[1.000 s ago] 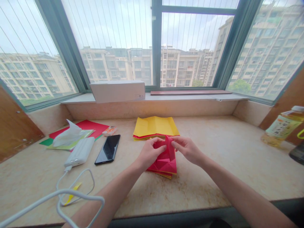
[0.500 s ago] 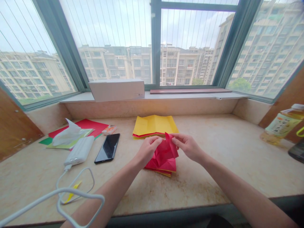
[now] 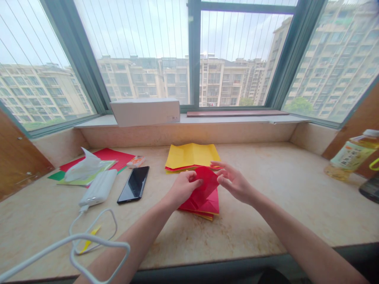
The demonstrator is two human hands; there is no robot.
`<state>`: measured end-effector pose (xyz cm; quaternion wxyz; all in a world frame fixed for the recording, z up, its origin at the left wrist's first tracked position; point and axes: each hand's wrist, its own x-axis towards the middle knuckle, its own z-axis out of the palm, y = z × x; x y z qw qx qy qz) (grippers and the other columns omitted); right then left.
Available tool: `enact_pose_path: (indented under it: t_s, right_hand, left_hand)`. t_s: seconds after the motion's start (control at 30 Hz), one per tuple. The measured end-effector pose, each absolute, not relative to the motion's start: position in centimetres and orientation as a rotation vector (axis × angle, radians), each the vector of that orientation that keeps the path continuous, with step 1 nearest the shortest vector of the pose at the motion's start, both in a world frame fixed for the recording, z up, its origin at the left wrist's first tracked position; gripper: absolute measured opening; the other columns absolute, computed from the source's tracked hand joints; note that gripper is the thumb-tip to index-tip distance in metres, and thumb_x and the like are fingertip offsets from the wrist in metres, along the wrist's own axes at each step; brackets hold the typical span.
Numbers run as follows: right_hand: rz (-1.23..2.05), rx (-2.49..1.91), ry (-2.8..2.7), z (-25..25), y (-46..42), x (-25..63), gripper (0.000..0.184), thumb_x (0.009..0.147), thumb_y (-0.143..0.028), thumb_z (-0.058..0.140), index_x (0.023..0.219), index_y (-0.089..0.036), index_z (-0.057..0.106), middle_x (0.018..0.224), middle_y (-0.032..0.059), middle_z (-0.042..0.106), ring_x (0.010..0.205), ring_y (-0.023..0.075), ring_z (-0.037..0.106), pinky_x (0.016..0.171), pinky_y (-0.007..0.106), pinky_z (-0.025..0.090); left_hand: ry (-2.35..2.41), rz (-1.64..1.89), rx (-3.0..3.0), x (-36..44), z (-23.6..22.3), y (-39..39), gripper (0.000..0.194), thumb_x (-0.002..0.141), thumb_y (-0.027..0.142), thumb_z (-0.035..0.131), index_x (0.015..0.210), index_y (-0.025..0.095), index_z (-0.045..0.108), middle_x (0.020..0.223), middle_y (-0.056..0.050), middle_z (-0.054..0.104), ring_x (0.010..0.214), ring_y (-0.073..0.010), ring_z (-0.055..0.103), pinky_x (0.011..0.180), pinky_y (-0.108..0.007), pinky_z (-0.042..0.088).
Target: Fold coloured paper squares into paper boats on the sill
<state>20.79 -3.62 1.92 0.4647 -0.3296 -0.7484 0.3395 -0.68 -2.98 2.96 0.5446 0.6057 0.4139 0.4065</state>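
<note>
A creased sheet of red paper (image 3: 207,183) is held up above the near stack, its left side pinched between the thumb and fingers of my left hand (image 3: 185,187). My right hand (image 3: 233,181) is at the sheet's right edge with thumb and fingers apart; the fingertips are close to the paper, and whether they touch it I cannot tell. Under the raised sheet lies a stack of folded red and yellow paper (image 3: 211,208). Just behind my hands rests a second stack, yellow on top (image 3: 192,155), with red and yellow edges showing below.
Left on the counter (image 3: 254,232) are a black phone (image 3: 134,184), a white power bank (image 3: 99,187) with a looped cable (image 3: 102,243), tissues (image 3: 84,167), and red sheets (image 3: 118,157). A drink bottle (image 3: 352,156) stands right. A white box (image 3: 145,112) sits on the sill.
The folded red paper has opened out into a flatter sheet, swung toward the left hand. My right fingers have loosened from their pinch and spread. The left hand keeps its grip.
</note>
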Motion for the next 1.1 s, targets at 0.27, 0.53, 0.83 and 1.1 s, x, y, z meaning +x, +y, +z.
enact_pose_path:
  t_s: [0.27,0.53,0.83,1.1]
  right_hand:
    - [0.485,-0.852,-2.023,1.8,-3.1,21.1,0.045,0.089,-0.027,0.064,0.133,-0.031,0.057,0.118,0.0072,0.066,0.090,0.0189,0.064,0.074,0.033,0.055]
    - [0.671,-0.861,-1.893,0.9,-3.0,20.0,0.033,0.089,-0.030,0.062,0.122,-0.025,0.066,0.110,0.0063,0.073,0.095,0.0230,0.068,0.085,0.039,0.055]
    - [0.878,-0.876,-1.793,1.0,-2.9,19.9,0.032,0.087,-0.034,0.065,0.117,-0.024,0.067,0.108,0.0064,0.075,0.101,0.0246,0.069,0.088,0.039,0.054]
    - [1.104,-0.825,-1.558,0.7,-2.7,19.5,0.040,0.084,-0.038,0.068,0.120,-0.021,0.062,0.099,0.0068,0.075,0.091,0.0224,0.071,0.084,0.039,0.057]
  left_hand:
    - [0.851,1.010,1.282,-0.8,3.5,-3.0,0.037,0.067,0.043,0.081,0.083,0.011,0.070,0.080,-0.009,0.072,0.072,-0.0199,0.066,0.064,-0.027,0.049]
    - [0.800,0.897,1.318,-0.1,3.2,-3.4,0.035,0.070,0.042,0.080,0.085,0.012,0.072,0.079,-0.008,0.071,0.070,-0.0172,0.064,0.065,-0.026,0.048]
    - [0.859,0.918,1.425,-0.2,2.8,-3.2,0.043,0.079,0.053,0.068,0.075,0.010,0.071,0.065,-0.004,0.063,0.057,-0.0125,0.052,0.054,-0.023,0.038]
    - [0.781,0.977,1.315,0.0,2.4,-3.0,0.038,0.076,0.047,0.075,0.091,0.012,0.075,0.079,-0.007,0.071,0.069,-0.0179,0.062,0.067,-0.028,0.047]
